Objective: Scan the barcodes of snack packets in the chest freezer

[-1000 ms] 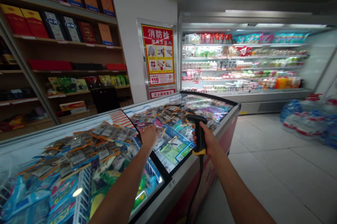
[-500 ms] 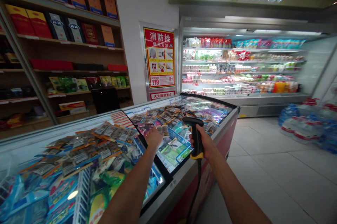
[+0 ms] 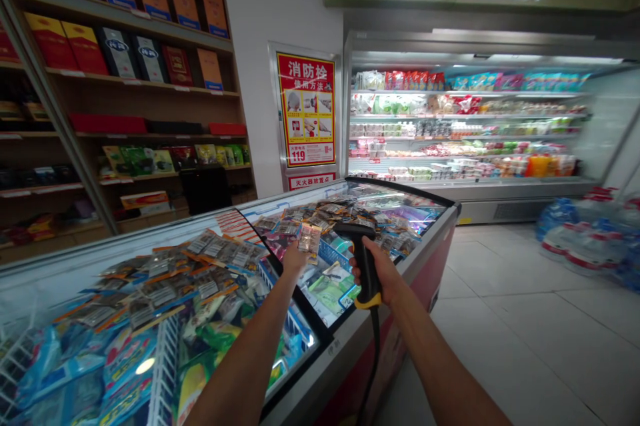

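Note:
My left hand [image 3: 295, 261] is closed on the lower left edge of a small snack packet [image 3: 309, 239], lifted above the chest freezer's glass. My right hand [image 3: 376, 269] grips a black and yellow barcode scanner [image 3: 369, 273] by its handle. The scanner's head lies just to the right of the packet, pointing left. Its cable [image 3: 376, 353] hangs down along the freezer's side. Many similar packets [image 3: 220, 253] are spread over the glass lids on both sides of a dark lid frame [image 3: 320, 319].
Below the glass of the chest freezer [image 3: 425, 249] are bagged frozen goods [image 3: 125, 373] and a blue basket [image 3: 333, 254]. Shelves of boxes [image 3: 165, 63] rise at the left. Behind stands a lit dairy cooler [image 3: 465, 126]. Bundled water bottles [image 3: 575, 239] stand on the floor at right.
The packet has come up in my left hand and now faces the scanner. My right hand has moved slightly left with the scanner, closer to the packet. The view has shifted a little.

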Available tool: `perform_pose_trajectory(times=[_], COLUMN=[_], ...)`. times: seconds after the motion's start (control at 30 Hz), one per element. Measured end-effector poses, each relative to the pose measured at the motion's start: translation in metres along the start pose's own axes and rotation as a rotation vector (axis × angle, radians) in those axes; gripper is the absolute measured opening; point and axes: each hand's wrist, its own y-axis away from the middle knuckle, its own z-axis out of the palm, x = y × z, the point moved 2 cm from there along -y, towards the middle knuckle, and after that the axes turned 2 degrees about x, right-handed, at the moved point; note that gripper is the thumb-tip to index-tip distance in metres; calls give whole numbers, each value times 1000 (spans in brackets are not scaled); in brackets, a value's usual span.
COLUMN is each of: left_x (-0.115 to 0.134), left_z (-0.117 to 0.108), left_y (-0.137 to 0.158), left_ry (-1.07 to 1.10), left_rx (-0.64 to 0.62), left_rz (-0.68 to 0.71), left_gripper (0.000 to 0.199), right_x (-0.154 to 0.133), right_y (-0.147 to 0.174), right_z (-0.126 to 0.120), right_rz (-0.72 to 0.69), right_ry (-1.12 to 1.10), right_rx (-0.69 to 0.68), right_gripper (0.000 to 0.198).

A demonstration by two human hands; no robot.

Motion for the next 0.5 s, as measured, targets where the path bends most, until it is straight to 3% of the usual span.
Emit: perform_pose_trajectory(times=[0.33,0.5], left_x=[-7,-23], left_z=[-14,-36], left_y=[1,5], left_ry=[-16,-123], left_rx=[18,46], left_rz=[22,25], left_gripper=[33,37], right_x=[0,3], right_y=[-1,-3], right_z=[8,11], right_rz=[-9,-11], right_ry=[35,26], right_rx=[-25,-7], right_gripper=[29,29])
